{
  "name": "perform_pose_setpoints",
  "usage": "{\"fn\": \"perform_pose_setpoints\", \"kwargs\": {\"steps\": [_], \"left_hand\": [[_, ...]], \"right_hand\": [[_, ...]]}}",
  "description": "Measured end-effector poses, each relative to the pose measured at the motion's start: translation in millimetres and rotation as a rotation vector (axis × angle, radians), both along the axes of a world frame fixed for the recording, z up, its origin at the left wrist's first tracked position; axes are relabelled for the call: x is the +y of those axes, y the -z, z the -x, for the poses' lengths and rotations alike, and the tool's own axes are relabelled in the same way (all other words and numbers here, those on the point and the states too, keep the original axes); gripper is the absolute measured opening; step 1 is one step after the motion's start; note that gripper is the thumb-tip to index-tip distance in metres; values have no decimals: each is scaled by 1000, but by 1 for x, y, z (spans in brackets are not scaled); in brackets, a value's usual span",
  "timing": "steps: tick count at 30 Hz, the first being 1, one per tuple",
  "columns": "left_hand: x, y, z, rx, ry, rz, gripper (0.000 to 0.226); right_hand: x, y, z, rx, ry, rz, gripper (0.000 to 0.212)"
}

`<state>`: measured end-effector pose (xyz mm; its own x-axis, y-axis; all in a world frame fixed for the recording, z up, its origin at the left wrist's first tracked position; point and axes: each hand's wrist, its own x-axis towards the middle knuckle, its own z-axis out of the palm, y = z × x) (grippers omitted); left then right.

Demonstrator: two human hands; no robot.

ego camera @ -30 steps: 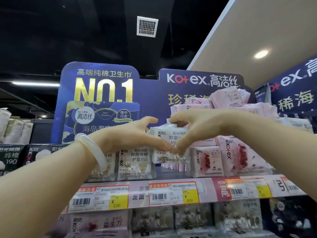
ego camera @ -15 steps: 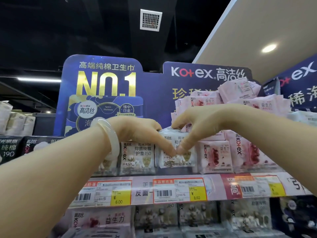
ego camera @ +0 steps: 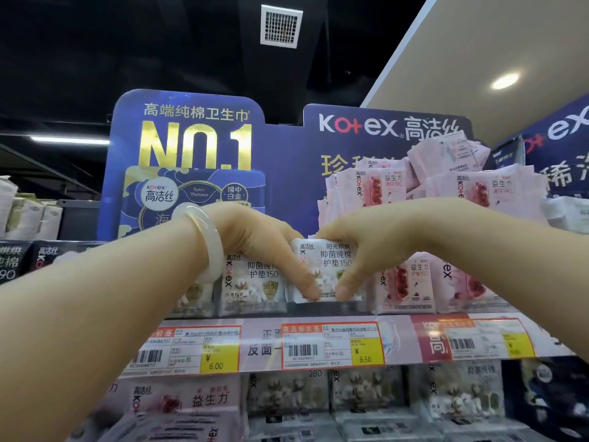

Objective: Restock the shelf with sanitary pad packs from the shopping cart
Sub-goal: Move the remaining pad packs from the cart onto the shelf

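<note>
Both hands grip one white pad pack [ego camera: 328, 263] between them on the shelf [ego camera: 264, 342]: left hand [ego camera: 255, 240], right hand [ego camera: 366, 247].

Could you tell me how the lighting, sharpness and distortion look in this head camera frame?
Head view: the ceiling is dark, with one round lamp blown out; the white pack held by the left hand and right hand reads sharply, while the price tags and lower-shelf packs are soft; the wide lens stretches the forearms at the frame edges.
</note>
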<state>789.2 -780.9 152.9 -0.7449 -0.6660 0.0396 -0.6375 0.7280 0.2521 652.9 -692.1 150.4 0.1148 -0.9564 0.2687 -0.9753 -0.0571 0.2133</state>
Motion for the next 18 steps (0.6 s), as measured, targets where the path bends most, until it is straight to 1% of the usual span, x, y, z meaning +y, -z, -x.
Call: {"fn": "perform_pose_setpoints", "kwargs": {"steps": [3,6,9,11,13,16,17,18], "left_hand": [[0,1,-8,4,19,69,58],[1,1,-14,7,10,140,62],[5,1,-21,12,22,180,73],[6,2,-23,14,13,207,78],[7,2,-24,27,-3,243,86],[11,2,-24,-9,-86,271,110],[14,3,-24,-47,-129,274,111],[15,4,-23,-78,-163,267,106]], "right_hand": [[0,0,-3,-4,-21,32,48],[3,2,-4,39,-7,52,48],[3,6,-4,112,64,79,49],[0,9,-3,186,83,92,47],[-2,9,-4,218,86,80,43],[2,5,-10,168,106,9,38],[5,3,-12,136,105,-1,38],[7,1,-14,101,100,-9,38]]}}
